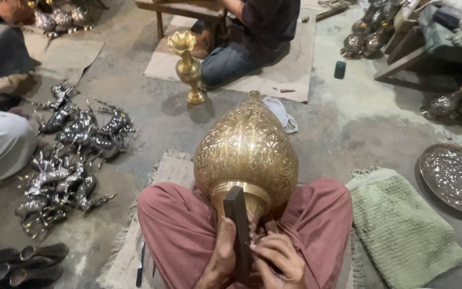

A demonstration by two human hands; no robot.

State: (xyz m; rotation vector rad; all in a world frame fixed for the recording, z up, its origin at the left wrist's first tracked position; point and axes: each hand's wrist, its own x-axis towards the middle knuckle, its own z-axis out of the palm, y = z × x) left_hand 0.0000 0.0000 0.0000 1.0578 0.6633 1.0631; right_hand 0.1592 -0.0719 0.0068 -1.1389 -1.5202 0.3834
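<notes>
Resting across the lap, neck toward the body, engraved brass vase body [246, 152] looks heavy, rigid, slick; best held at its collar. Left hand [221, 251] wraps a dark wooden block [238, 230]; right hand [278, 259] fingers curled at the neck, contents hidden

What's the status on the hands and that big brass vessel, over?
Left hand grips dark wooden block. Right hand at engraved brass vessel base, vessel between knees. Nothing in the way.
</notes>
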